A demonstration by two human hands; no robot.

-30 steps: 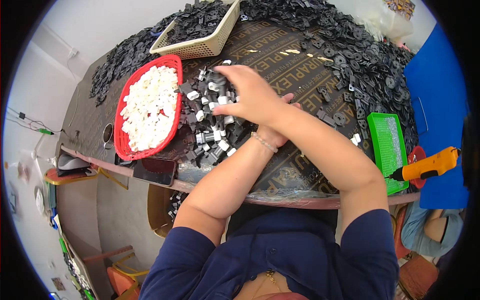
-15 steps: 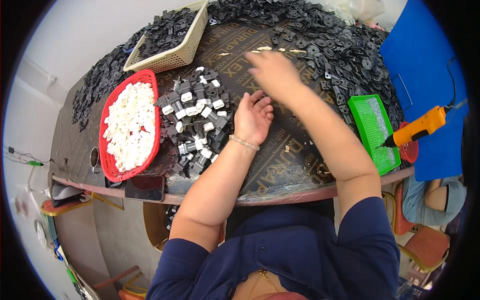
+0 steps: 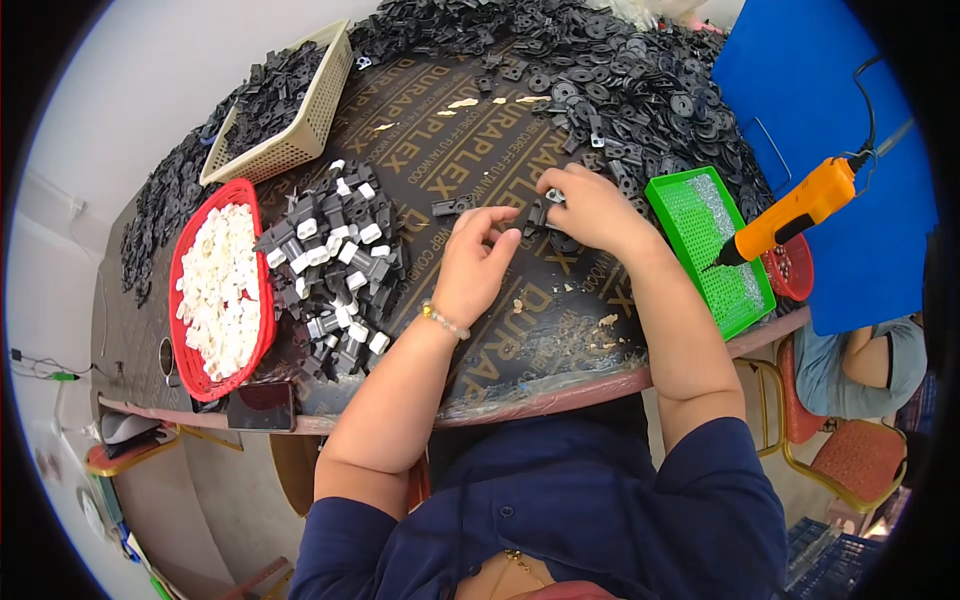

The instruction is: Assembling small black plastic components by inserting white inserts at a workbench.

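Small black plastic parts [image 3: 537, 215] lie well in from the dark printed desk's [image 3: 490, 370] near edge, where my right hand [image 3: 597, 208], its grip unclear, has swung from the black-and-white plastic pile [image 3: 370, 264], apparently shifting work here, my left hand [image 3: 474, 258] loosely open.

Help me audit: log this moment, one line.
left hand: nothing visibly held; right hand: at black parts; red basket: white pieces

piece [image 3: 537, 214] at right fingers [image 3: 553, 177] half-hidden, seated person [image 3: 832, 378] partly hidden
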